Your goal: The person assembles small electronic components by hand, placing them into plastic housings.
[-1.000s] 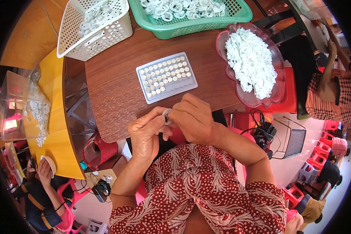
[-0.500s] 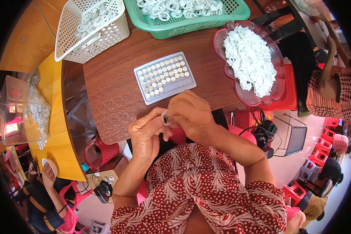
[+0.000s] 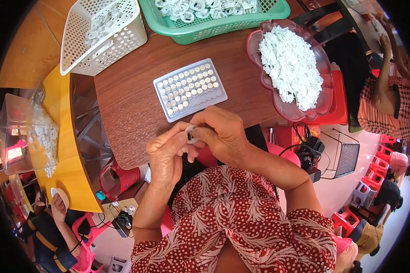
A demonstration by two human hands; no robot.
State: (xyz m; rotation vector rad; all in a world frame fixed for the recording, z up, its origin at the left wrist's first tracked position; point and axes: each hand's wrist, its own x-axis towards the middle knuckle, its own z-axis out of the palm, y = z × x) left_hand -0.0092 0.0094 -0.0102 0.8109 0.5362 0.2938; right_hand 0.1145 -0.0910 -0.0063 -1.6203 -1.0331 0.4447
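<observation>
Just past the near edge of the brown table, both my hands meet around a small round white plastic part (image 3: pixel 190 129) with a dark spot in its middle. My left hand (image 3: pixel 163 149) pinches one side of it between thumb and fingers. From the other side my right hand (image 3: pixel 224 135) presses with its thumb, its fingers curled over and partly hiding the part. Beyond my hands lies a shallow clear tray (image 3: pixel 221 96) with rows of small round silvery button-like discs (image 3: pixel 188 85). Several of its slots on the near right side hold none.
A white basket (image 3: pixel 123 57) and a green basket (image 3: pixel 214 32) of plastic parts stand at the far side. To the right, a pink bowl (image 3: pixel 300 114) holds a heap of white pieces (image 3: pixel 290 66). At left, a clear bin (image 3: pixel 14 132) sits on a yellow table (image 3: pixel 70 168) near another person's hand (image 3: pixel 58 208).
My right thumb has come down onto the white part, which now shows more of its round face. Both hands have shifted slightly left, and the view has moved a little.
</observation>
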